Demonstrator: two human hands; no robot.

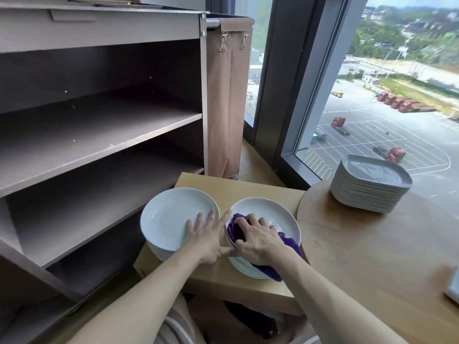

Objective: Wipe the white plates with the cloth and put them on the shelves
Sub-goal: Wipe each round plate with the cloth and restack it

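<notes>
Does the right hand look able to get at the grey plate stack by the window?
Probably yes: only bare round table separates the grey plate stack from the right hand, which grips the purple cloth.

Low wooden table (238, 187), left plate stack (171, 214), right plate stack (270, 207)

There are 2 stacks of white plates (169, 217) (275, 212), 1 stack of grey plates (370, 187), 1 cloth (291, 245).

Daylight is flooding in from the window (387, 100) at right; the scene is reading bright. The shelves (99, 125) are sitting in shadow toward the back. The grey plate stack (372, 170) is catching glare. Wide-angle distortion is bending the edges, and the far outdoor detail is smearing.
</notes>
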